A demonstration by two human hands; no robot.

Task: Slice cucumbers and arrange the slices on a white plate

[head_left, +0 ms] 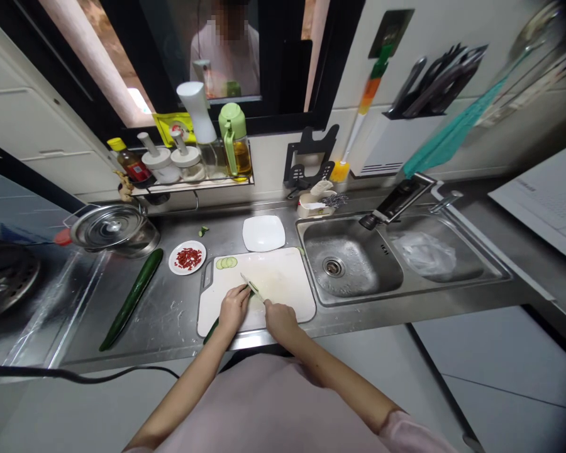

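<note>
White cutting board (pixel 283 277) is lying at the steel counter's (pixel 170 314) front edge, its right half bare. Left hand (pixel 233 308) is clamping a mostly hidden cucumber (pixel 211 330) there; right hand (pixel 279 318) is gripping the knife (pixel 251 286).

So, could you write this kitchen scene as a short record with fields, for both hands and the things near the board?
left hand: holds down the cut cucumber on the cutting board
right hand: grips the knife, blade next to the left hand
slices: at the board's far left corner
whole cucumber: on the counter, left of the board
small plate: holds red chili pieces
empty plate: behind the board
sink: right of the board
</note>
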